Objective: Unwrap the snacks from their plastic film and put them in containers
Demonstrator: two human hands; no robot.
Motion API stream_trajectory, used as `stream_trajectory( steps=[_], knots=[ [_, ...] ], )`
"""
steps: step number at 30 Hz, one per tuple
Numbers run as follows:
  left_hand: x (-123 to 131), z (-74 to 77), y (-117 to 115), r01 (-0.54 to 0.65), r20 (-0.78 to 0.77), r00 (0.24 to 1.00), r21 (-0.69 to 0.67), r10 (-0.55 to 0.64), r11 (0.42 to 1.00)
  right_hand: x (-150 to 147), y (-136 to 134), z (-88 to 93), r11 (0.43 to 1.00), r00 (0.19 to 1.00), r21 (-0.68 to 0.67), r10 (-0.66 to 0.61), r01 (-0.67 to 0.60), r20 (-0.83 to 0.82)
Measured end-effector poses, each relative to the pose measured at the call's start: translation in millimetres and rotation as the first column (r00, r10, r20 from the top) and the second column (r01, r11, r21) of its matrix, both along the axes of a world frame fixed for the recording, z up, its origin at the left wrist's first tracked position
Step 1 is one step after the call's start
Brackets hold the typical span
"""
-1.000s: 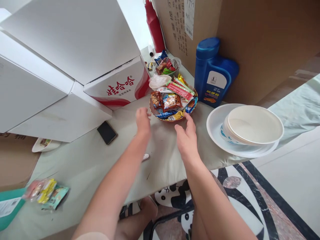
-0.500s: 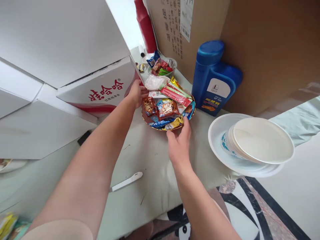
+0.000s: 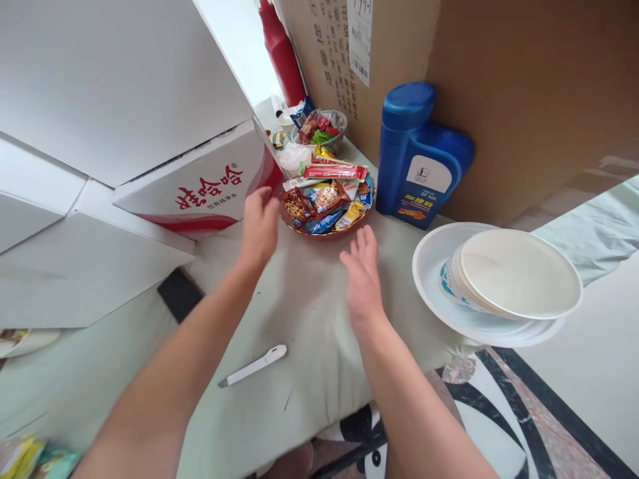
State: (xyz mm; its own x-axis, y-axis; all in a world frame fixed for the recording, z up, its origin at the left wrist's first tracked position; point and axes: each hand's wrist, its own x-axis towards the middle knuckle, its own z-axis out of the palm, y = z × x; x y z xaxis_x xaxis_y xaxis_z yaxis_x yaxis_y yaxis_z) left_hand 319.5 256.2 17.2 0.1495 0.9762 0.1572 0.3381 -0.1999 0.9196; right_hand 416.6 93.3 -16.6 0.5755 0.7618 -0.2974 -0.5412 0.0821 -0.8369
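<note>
A gold-rimmed glass dish (image 3: 328, 233) heaped with wrapped snacks sits at the back of the cloth-covered table. Among the snacks are brown cookie packets (image 3: 330, 197) and a long red-and-green stick packet (image 3: 335, 172). My left hand (image 3: 261, 226) is just left of the dish, apart from it, fingers loosely bent and holding nothing. To the front right of the dish, my right hand (image 3: 363, 276) is open with its fingers stretched out, close to the rim but not gripping it.
A white-handled knife (image 3: 255, 364) lies near the front. On the right stand a blue jug (image 3: 422, 159) and stacked paper bowls (image 3: 519, 273) in a white basin (image 3: 424, 266). White cartons (image 3: 200, 186) line the left; behind are a bowl of sweets (image 3: 337, 136) and a large cardboard box (image 3: 399, 40).
Both hands have let go of the dish and drawn back from its rim. The dish lies slightly turned, with its stick packets more level across the back.
</note>
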Motion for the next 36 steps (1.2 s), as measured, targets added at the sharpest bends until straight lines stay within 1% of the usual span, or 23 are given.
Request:
stream_trajectory(
  steps=[1, 2, 3, 4, 5, 6, 8, 9, 11, 15, 21, 26, 31, 34, 36],
  knots=[
    [-11.8, -6.7, -17.3, 0.072, -0.065, 0.996, 0.070, -0.068, 0.995, 1.7, -0.9, -0.5, 1.000, 1.000, -0.020, 0.021, -0.021, 0.002],
    [-21.7, -14.4, -32.2, 0.228, -0.254, 0.951, 0.203, -0.173, 0.952, 2.6, -1.6, -0.9, 0.998, 0.999, -0.041, 0.037, -0.037, -0.001],
    [-28.8, -22.6, -43.8, 0.375, -0.423, 0.875, 0.285, -0.235, 0.882, 2.6, -2.2, -1.2, 0.997, 0.999, -0.057, 0.046, -0.047, -0.006],
    [-32.7, -30.6, -51.5, 0.459, -0.531, 0.813, 0.331, -0.239, 0.825, 1.7, -2.9, -1.4, 0.996, 0.998, -0.064, 0.054, -0.055, -0.008],
    [-33.4, -37.8, -55.5, 0.484, -0.592, 0.781, 0.374, -0.198, 0.791, 0.1, -3.7, -1.5, 0.996, 0.998, -0.063, 0.058, -0.058, -0.005],
    [-31.3, -43.7, -56.2, 0.476, -0.623, 0.770, 0.413, -0.141, 0.776, -1.9, -4.5, -1.7, 0.997, 0.998, -0.057, 0.057, -0.057, 0.002],
    [-21.7, -51.0, -51.4, 0.414, -0.628, 0.778, 0.471, -0.034, 0.779, -6.2, -6.2, -2.0, 0.998, 0.999, -0.046, 0.049, -0.048, 0.020],
    [-15.8, -52.5, -47.8, 0.379, -0.616, 0.787, 0.489, 0.004, 0.786, -8.0, -6.8, -2.3, 0.998, 0.999, -0.044, 0.046, -0.045, 0.027],
    [-5.3, -52.6, -41.3, 0.330, -0.589, 0.807, 0.507, 0.040, 0.796, -10.0, -7.5, -2.7, 0.998, 0.998, -0.046, 0.041, -0.039, 0.037],
    [6.2, -50.0, -33.3, 0.296, -0.555, 0.831, 0.503, 0.041, 0.812, -10.0, -6.5, -2.6, 0.998, 0.998, -0.047, 0.036, -0.034, 0.042],
    [19.5, -47.9, -18.6, 0.254, -0.535, 0.844, 0.450, 0.031, 0.856, -11.0, -7.3, 1.3, 0.996, 0.998, -0.070, 0.065, -0.063, 0.025],
    [30.5, -45.5, -8.9, 0.216, -0.525, 0.849, 0.447, 0.060, 0.868, -9.0, -9.8, 3.0, 0.994, 0.997, -0.083, 0.078, -0.075, 0.029],
    [40.1, -43.3, 4.0, 0.170, -0.506, 0.860, 0.402, 0.064, 0.900, -6.5, -12.0, 4.5, 0.994, 0.997, -0.089, 0.070, -0.067, 0.040],
    [37.8, -40.1, 1.5, 0.176, -0.474, 0.880, 0.380, 0.027, 0.908, -8.4, -13.0, 6.4, 0.991, 0.995, -0.102, 0.089, -0.084, 0.043],
    [25.9, -35.4, -11.4, 0.199, -0.434, 0.901, 0.394, -0.009, 0.897, -11.4, -12.7, 7.5, 0.990, 0.993, -0.102, 0.108, -0.102, 0.052]
  ],
)
